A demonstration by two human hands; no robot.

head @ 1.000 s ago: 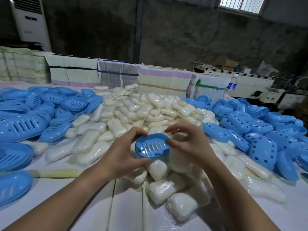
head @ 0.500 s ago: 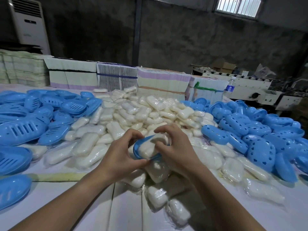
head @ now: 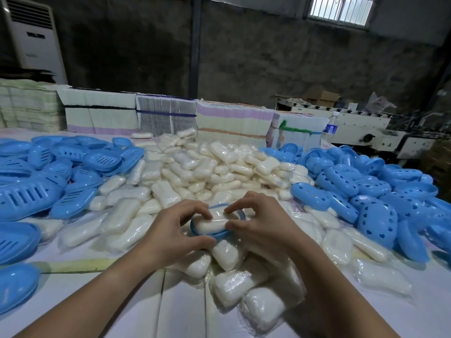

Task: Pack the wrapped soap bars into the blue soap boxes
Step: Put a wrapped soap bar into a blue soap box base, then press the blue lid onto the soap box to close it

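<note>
Dark rough concrete wall (head: 268,69), barred daylight window (head: 340,9) top right, white floor-standing air conditioner (head: 33,37) at left, white surface (head: 185,313), vertical dark pipe (head: 195,45)

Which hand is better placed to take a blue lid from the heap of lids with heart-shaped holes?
Probably the right hand. The heart-holed lids are heaped on its side. Both hands grip the filled soap box; the left hand could hold it alone.
</note>
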